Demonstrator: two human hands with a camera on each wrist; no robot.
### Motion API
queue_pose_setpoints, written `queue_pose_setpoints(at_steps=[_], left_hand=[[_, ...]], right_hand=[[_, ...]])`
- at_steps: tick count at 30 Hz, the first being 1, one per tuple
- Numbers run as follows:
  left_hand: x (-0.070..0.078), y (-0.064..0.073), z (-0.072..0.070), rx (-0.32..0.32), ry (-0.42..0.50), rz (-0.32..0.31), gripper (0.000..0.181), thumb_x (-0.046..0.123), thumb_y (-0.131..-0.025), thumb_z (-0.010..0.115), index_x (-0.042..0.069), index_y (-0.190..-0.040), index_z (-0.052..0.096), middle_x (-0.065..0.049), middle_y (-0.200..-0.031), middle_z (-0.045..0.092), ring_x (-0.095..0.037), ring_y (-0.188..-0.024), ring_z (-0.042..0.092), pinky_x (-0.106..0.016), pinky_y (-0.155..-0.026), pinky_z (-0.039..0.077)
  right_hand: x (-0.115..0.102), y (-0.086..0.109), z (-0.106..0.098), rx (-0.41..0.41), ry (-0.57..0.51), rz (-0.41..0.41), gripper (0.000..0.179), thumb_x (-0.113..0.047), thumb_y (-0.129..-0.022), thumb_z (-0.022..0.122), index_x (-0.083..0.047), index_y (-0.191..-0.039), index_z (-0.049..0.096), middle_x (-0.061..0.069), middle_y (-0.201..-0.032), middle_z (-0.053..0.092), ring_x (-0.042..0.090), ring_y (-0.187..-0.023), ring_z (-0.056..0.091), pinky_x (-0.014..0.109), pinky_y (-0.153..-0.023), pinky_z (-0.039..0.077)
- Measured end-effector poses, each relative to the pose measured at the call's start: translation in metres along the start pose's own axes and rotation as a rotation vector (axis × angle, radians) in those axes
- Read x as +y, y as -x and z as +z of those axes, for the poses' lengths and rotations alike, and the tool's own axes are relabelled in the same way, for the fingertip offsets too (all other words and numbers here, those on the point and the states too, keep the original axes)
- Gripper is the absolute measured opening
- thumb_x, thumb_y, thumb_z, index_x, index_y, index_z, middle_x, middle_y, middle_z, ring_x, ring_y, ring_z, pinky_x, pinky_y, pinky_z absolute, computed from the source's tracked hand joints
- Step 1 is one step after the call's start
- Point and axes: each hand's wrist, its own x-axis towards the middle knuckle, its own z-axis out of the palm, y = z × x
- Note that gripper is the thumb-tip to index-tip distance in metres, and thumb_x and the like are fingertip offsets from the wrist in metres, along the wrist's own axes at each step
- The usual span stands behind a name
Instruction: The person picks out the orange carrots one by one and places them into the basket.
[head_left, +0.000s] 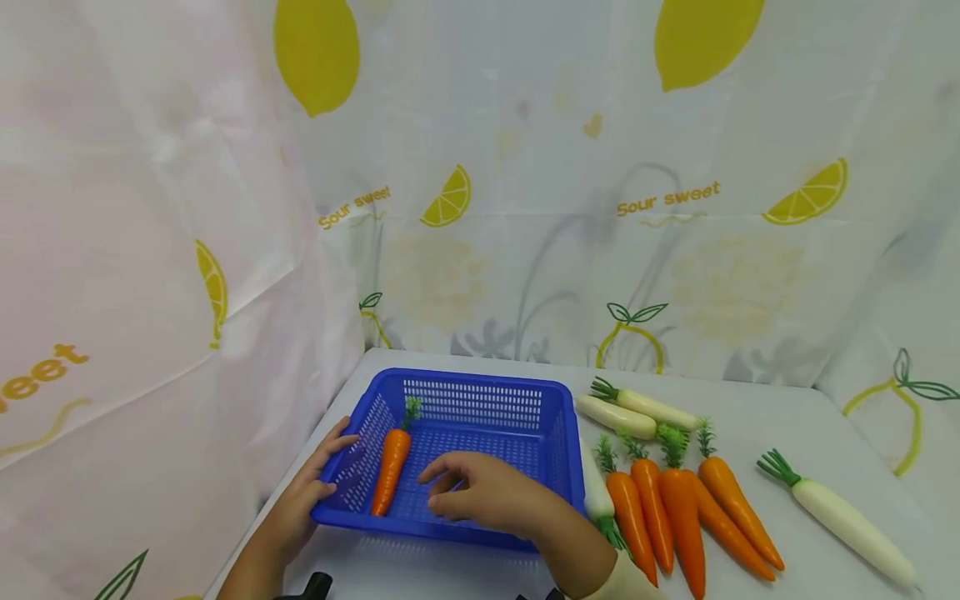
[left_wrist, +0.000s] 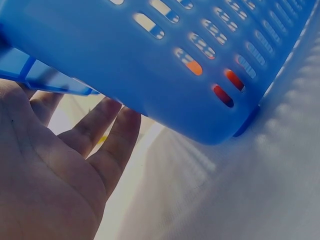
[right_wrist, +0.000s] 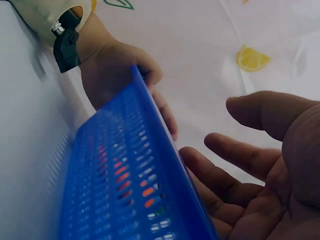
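A blue plastic basket (head_left: 450, 533) stands on the white table with a single orange carrot (head_left: 391, 472) lying inside at its left. My left hand (head_left: 294, 504) holds the basket's left rim near the front corner. Its fingers (left_wrist: 120, 140) meet the underside of the rim in the left wrist view. Over the front part of the basket hovers my right hand (head_left: 480, 493), its fingers loosely bent and nothing between them. The right wrist view shows this right hand (right_wrist: 265, 185) just above the rim, apart from the carrot.
Several carrots (head_left: 682, 525) lie side by side right of the basket. Two white radishes (head_left: 618, 417) rest behind them, another radish (head_left: 596, 483) lies against the basket's right side, and one radish (head_left: 851, 525) is farther right. A lemon-print curtain (head_left: 525, 208) encloses the table.
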Motion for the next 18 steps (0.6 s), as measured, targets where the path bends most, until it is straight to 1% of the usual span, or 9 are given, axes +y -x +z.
queue_pose_setpoints(at_steps=[4,7,11,16,18], left_hand=[[-0.001,-0.002,-0.001,-0.008,0.021,0.01,0.071,-0.003,-0.088,0.04,0.002,-0.158,0.035,-0.003,-0.178,-0.005,-0.055,-0.156,-0.014,-0.012,-0.104,0.037],[-0.001,-0.002,-0.001,-0.013,0.02,0.014,0.071,-0.003,-0.088,0.04,0.002,-0.158,0.035,-0.003,-0.178,-0.005,-0.056,-0.155,-0.014,-0.013,-0.104,0.038],[0.0,-0.002,-0.001,-0.01,0.014,0.014,0.071,-0.003,-0.087,0.041,0.002,-0.158,0.035,-0.004,-0.178,-0.006,-0.057,-0.155,-0.013,-0.014,-0.104,0.04],[0.0,-0.001,-0.001,0.003,0.003,-0.01,0.072,-0.003,-0.086,0.041,0.004,-0.158,0.037,-0.004,-0.178,-0.004,-0.057,-0.156,-0.01,-0.022,-0.106,0.049],[0.0,-0.001,-0.001,0.011,-0.004,-0.024,0.073,-0.003,-0.085,0.041,0.005,-0.158,0.037,-0.004,-0.178,-0.003,-0.057,-0.156,-0.008,-0.024,-0.106,0.049]], right_hand=[[0.002,0.009,-0.006,0.011,0.126,-0.042,0.026,-0.026,-0.096,0.072,-0.031,-0.121,0.072,-0.01,-0.105,0.073,0.011,-0.098,0.068,0.031,-0.08,0.056],[0.004,0.015,-0.01,0.02,0.143,-0.076,0.027,-0.027,-0.096,0.072,-0.033,-0.122,0.071,-0.01,-0.109,0.073,0.009,-0.1,0.068,0.029,-0.08,0.056],[0.008,0.021,-0.015,0.016,0.175,-0.138,0.029,-0.027,-0.097,0.072,-0.03,-0.126,0.07,-0.006,-0.113,0.074,0.006,-0.102,0.067,0.027,-0.083,0.056],[0.011,0.026,-0.018,0.0,0.186,-0.187,0.03,-0.025,-0.098,0.07,-0.026,-0.129,0.069,-0.006,-0.116,0.074,0.002,-0.103,0.066,0.025,-0.088,0.055],[0.013,0.029,-0.019,0.002,0.175,-0.194,0.03,-0.027,-0.099,0.07,-0.026,-0.129,0.069,-0.007,-0.117,0.074,0.002,-0.104,0.066,0.026,-0.09,0.055]])
